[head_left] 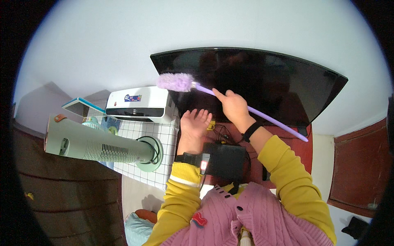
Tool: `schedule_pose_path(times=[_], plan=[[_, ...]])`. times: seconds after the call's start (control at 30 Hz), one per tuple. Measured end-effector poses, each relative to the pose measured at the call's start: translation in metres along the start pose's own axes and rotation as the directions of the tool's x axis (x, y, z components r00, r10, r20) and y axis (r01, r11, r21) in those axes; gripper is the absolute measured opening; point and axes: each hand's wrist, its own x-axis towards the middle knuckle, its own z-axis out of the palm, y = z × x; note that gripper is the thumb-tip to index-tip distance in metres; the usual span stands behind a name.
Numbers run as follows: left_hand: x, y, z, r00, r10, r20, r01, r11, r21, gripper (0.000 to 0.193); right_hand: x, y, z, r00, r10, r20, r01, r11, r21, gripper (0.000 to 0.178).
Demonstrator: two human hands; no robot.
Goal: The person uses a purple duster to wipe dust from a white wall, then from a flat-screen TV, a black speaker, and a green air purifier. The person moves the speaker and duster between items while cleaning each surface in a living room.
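Observation:
My right hand (236,107) is closed round the purple handle of a fluffy duster (174,82), its index finger stretched along the stick. The duster's lilac head lies over the left side of a large black television (262,78), close to its left edge; whether it touches the screen I cannot tell. The handle's far end slants down to the right, past the screen's lower edge. Palm up and fingers spread, my left hand (195,124) holds nothing. It is in front of the television's lower left part, just right of a white printer (141,104).
A pale green tower fan (98,143) stands on a white checked cloth (169,135) at the left, near a blue-framed tablet-like panel (84,106). On the red table (303,156) sit a black box (225,160), tangled cables (221,133) and a small yellow item (211,125).

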Motion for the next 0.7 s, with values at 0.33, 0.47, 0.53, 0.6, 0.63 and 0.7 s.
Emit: schedule_pose_path(times=[0.33,0.47,0.53,0.6,0.63,0.7], plan=[[0.022,-0.029,-0.003,0.996,-0.053,-0.077,0.056,0.998,0.04,0.055,-0.086,0.095,0.024,0.943,0.05,0.33,0.054,0.953,-0.299,0.044],[0.021,-0.049,0.005,0.996,-0.069,-0.064,0.075,0.992,0.099,0.056,-0.121,0.159,-0.003,0.901,0.161,0.402,0.016,0.915,-0.402,0.035],[0.019,-0.063,0.011,0.996,-0.073,-0.056,0.079,0.99,0.121,0.056,-0.14,0.192,-0.023,0.894,0.201,0.4,0.006,0.888,-0.459,0.031],[0.018,-0.076,0.018,0.993,-0.107,-0.052,0.113,0.985,0.133,0.056,-0.16,0.222,-0.046,0.875,0.269,0.403,-0.014,0.845,-0.534,0.025],[0.017,-0.082,0.022,0.991,-0.125,-0.046,0.13,0.981,0.142,0.057,-0.169,0.236,-0.056,0.853,0.325,0.409,-0.031,0.813,-0.582,0.025],[0.017,-0.093,0.029,0.987,-0.156,-0.046,0.162,0.973,0.162,0.058,-0.186,0.265,-0.079,0.801,0.435,0.411,-0.08,0.758,-0.647,0.025]])
